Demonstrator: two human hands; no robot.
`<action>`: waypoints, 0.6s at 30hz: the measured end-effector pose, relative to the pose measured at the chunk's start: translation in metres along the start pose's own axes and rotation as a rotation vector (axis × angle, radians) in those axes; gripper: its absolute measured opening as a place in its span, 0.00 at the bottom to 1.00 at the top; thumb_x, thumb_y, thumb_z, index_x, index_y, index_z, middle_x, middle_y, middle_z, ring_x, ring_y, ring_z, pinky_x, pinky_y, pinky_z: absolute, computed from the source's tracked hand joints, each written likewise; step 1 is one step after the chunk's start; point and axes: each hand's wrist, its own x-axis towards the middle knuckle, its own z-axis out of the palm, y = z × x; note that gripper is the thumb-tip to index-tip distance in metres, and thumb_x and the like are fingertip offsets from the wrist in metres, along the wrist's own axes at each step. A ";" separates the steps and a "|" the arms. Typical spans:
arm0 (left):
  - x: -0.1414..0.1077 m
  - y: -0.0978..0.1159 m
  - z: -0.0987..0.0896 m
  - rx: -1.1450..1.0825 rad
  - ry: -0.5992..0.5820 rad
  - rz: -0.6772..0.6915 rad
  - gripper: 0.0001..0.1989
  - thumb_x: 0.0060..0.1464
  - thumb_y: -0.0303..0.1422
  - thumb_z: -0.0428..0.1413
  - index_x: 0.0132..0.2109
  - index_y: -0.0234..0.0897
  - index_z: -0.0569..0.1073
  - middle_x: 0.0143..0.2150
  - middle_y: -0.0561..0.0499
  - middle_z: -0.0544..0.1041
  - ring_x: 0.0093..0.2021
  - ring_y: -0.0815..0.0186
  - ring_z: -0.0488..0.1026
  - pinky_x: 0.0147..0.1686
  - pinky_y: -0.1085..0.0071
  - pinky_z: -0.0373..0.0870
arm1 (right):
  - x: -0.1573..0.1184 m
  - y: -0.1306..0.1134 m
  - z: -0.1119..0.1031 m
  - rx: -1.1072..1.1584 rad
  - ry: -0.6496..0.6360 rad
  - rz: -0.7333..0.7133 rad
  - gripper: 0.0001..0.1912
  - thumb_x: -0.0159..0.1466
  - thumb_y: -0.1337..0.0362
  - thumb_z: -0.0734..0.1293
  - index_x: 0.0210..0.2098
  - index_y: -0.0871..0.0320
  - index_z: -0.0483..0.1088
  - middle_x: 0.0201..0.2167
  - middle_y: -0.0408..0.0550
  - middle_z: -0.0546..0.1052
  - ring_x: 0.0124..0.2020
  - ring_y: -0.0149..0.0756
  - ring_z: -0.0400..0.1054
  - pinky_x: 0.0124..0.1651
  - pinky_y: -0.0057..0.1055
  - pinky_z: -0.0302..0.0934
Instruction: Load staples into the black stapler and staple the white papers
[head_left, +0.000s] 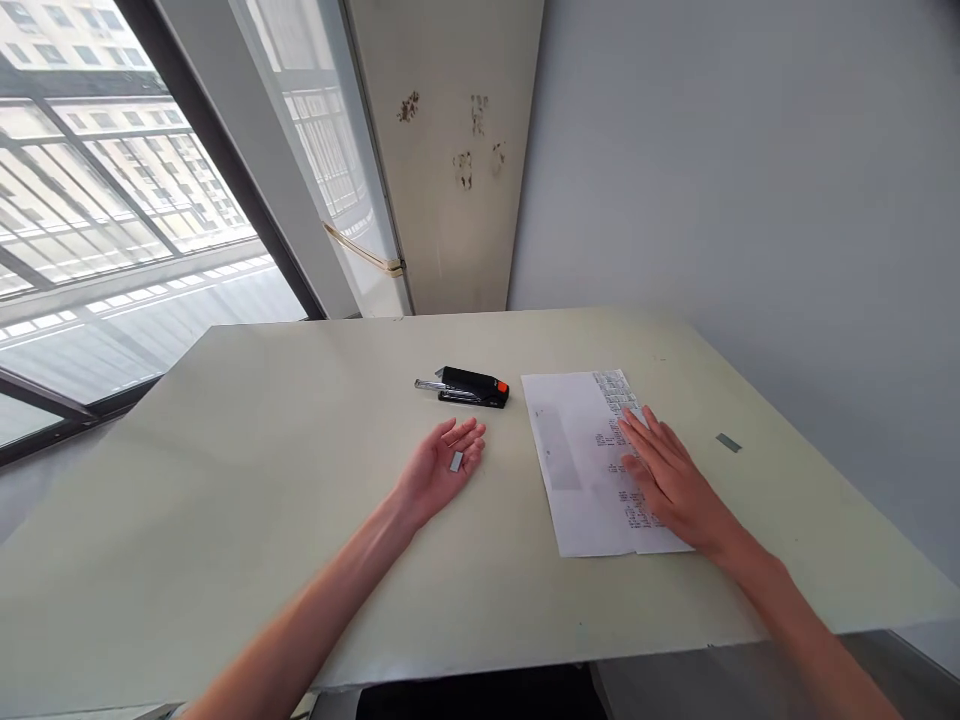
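Observation:
My left hand (442,468) is palm up over the table, its fingers loosely curled. A short grey strip of staples (456,461) rests on it near the base of the fingers. Just beyond lies a black stapler (474,386) with an orange-red patch at its right end; a metal part sticks out at its left end. My right hand (667,480) lies flat, fingers extended, on the right part of some white printed sheets of paper (559,500). It covers some of the print.
Another grey strip of staples (728,442) lies on the pale table (262,520), right of the paper. A plain wall (735,150) borders the table on the right. Behind it stands a pale panel (450,230) with dark marks, and at the left is a window (112,180).

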 end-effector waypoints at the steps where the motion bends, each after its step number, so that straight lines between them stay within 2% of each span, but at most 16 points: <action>1: -0.002 -0.002 0.002 -0.009 -0.002 0.007 0.09 0.66 0.32 0.58 0.49 0.31 0.78 0.49 0.39 0.80 0.45 0.64 0.81 0.43 0.72 0.79 | 0.003 -0.022 0.000 0.073 0.052 -0.018 0.28 0.77 0.51 0.55 0.75 0.43 0.57 0.76 0.44 0.60 0.79 0.50 0.44 0.75 0.62 0.52; 2: -0.004 -0.006 0.004 -0.016 -0.016 0.012 0.12 0.67 0.34 0.57 0.50 0.31 0.78 0.54 0.36 0.79 0.52 0.60 0.80 0.48 0.69 0.79 | 0.006 -0.046 0.002 0.138 0.082 -0.057 0.27 0.77 0.51 0.57 0.73 0.43 0.59 0.74 0.45 0.64 0.78 0.49 0.49 0.73 0.59 0.57; 4: -0.009 -0.013 0.012 -0.018 -0.058 0.024 0.16 0.68 0.38 0.55 0.52 0.30 0.79 0.58 0.34 0.78 0.59 0.56 0.78 0.54 0.66 0.78 | 0.011 -0.092 0.013 0.192 0.087 -0.194 0.24 0.75 0.52 0.62 0.69 0.45 0.64 0.69 0.47 0.71 0.75 0.49 0.57 0.72 0.56 0.59; 6: -0.012 -0.021 0.021 0.020 -0.078 0.027 0.19 0.69 0.42 0.54 0.53 0.30 0.79 0.57 0.35 0.79 0.58 0.57 0.78 0.54 0.67 0.78 | 0.016 -0.127 0.030 0.176 0.075 -0.305 0.23 0.73 0.54 0.65 0.66 0.47 0.67 0.65 0.49 0.74 0.73 0.51 0.59 0.71 0.56 0.60; 8: -0.014 -0.027 0.028 0.085 -0.085 0.014 0.20 0.70 0.44 0.53 0.54 0.32 0.80 0.56 0.38 0.80 0.56 0.59 0.78 0.52 0.69 0.77 | 0.021 -0.147 0.047 0.160 0.085 -0.322 0.22 0.72 0.57 0.67 0.64 0.48 0.69 0.61 0.51 0.77 0.70 0.53 0.63 0.69 0.58 0.62; 11: -0.013 -0.034 0.031 0.144 -0.129 0.006 0.20 0.70 0.44 0.53 0.54 0.34 0.81 0.56 0.39 0.80 0.58 0.58 0.76 0.55 0.67 0.76 | 0.022 -0.153 0.064 0.150 0.129 -0.266 0.17 0.71 0.60 0.68 0.59 0.49 0.72 0.56 0.53 0.79 0.65 0.54 0.68 0.65 0.58 0.65; 13: -0.009 -0.041 0.028 0.165 -0.170 0.003 0.20 0.69 0.45 0.54 0.53 0.35 0.81 0.57 0.39 0.80 0.59 0.55 0.76 0.58 0.63 0.74 | 0.017 -0.149 0.064 0.170 0.153 -0.231 0.14 0.71 0.60 0.68 0.56 0.49 0.73 0.55 0.52 0.80 0.62 0.53 0.69 0.63 0.56 0.67; 16: -0.003 -0.056 0.020 0.263 -0.234 0.049 0.21 0.68 0.49 0.55 0.51 0.37 0.81 0.56 0.39 0.80 0.56 0.53 0.77 0.59 0.58 0.73 | 0.008 -0.132 0.049 0.218 0.154 -0.195 0.14 0.72 0.59 0.68 0.56 0.47 0.72 0.54 0.50 0.80 0.61 0.50 0.71 0.62 0.52 0.68; 18: -0.003 -0.064 0.015 0.485 -0.272 0.188 0.21 0.68 0.50 0.54 0.49 0.39 0.81 0.56 0.41 0.80 0.56 0.53 0.77 0.61 0.56 0.71 | 0.002 -0.109 0.031 0.215 0.191 -0.118 0.13 0.72 0.56 0.68 0.56 0.47 0.71 0.54 0.49 0.80 0.59 0.48 0.71 0.62 0.50 0.67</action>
